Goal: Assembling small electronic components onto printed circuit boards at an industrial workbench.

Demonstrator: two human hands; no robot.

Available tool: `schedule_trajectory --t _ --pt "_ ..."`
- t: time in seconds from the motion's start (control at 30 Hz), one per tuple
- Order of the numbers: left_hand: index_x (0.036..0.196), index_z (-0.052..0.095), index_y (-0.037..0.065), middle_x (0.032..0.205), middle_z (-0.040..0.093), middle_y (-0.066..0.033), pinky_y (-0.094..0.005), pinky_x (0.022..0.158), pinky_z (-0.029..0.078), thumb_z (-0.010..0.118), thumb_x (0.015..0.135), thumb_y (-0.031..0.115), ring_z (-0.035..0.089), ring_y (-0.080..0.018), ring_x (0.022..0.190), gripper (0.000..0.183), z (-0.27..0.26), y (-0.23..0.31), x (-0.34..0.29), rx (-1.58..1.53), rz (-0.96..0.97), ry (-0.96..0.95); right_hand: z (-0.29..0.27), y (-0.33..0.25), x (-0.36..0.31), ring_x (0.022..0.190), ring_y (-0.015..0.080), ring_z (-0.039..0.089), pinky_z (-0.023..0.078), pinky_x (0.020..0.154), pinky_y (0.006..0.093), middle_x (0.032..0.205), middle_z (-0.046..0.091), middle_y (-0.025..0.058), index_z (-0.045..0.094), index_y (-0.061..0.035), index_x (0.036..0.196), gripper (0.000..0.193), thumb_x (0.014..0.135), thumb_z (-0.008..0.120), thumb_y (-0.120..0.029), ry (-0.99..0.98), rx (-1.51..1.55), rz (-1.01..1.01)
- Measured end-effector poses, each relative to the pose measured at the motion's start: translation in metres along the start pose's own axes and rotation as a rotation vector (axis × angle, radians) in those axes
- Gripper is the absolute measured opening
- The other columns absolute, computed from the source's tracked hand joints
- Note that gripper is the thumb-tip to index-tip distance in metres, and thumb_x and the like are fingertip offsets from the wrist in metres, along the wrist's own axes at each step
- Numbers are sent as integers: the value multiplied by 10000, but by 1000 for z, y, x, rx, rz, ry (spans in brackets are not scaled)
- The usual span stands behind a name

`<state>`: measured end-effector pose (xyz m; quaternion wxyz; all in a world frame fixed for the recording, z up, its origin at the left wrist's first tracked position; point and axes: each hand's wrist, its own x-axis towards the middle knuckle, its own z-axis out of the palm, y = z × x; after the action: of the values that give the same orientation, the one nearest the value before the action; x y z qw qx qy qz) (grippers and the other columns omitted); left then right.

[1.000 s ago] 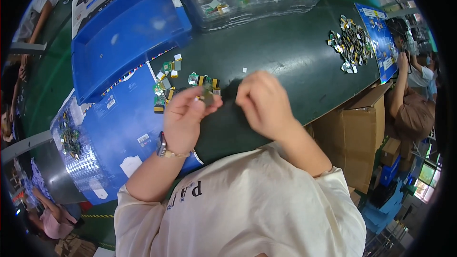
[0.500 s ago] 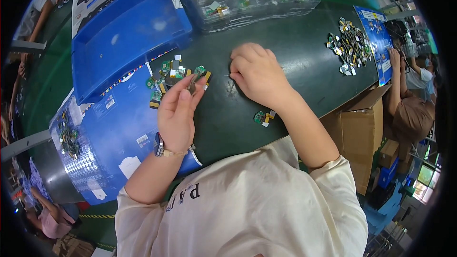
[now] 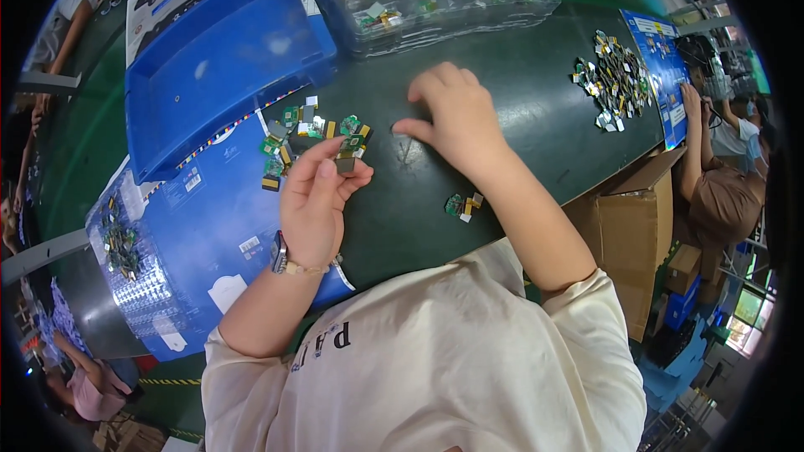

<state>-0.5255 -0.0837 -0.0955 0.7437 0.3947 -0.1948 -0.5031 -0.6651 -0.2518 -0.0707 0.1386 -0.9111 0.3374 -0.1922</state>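
Observation:
My left hand (image 3: 315, 197) pinches a small green circuit board (image 3: 353, 144) with a grey square part between thumb and fingers. Beyond its fingertips, several similar boards with flex cables (image 3: 291, 122) lie in a loose group on the dark green table (image 3: 402, 226). My right hand (image 3: 455, 113) hovers over the table to the right, thumb and fingers apart, with nothing visible in them. Closer to my body, below the right hand, one more green board with a small flex cable (image 3: 456, 206) lies by itself.
A blue tray (image 3: 226, 59) stands at the far left, beside stacked clear plastic trays (image 3: 452, 29) holding boards. To the right lies a large heap of boards (image 3: 615, 84) near a cardboard box (image 3: 628, 234). Blue sheeting (image 3: 209, 226) covers the left side. Other people work around.
My left hand has turned the board so that its face shows. The right hand's fingers have spread apart, its thumb reaching left.

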Motion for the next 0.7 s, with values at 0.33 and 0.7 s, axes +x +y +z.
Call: schedule_trajectory --t 0.33,0.7 --pt "1102 570 -20 914 622 -115 -305 725 511 467 980 143 630 -193 789 228 -7 8 -2 -1 -83 -58 -66 28 -72 739 245 587 476 652 334 836 596 79 621 -69 878 225 731 752 -176 -171 146 201" --pt "1217 540 -3 1215 553 -135 -279 852 477 444 962 28 588 -202 1053 274 9 6 -2 531 170 -7 -57 10 -112 889 274 537 450 764 360 952 538 64 628 -112 883 297 635 791 -124 -228 183 129"
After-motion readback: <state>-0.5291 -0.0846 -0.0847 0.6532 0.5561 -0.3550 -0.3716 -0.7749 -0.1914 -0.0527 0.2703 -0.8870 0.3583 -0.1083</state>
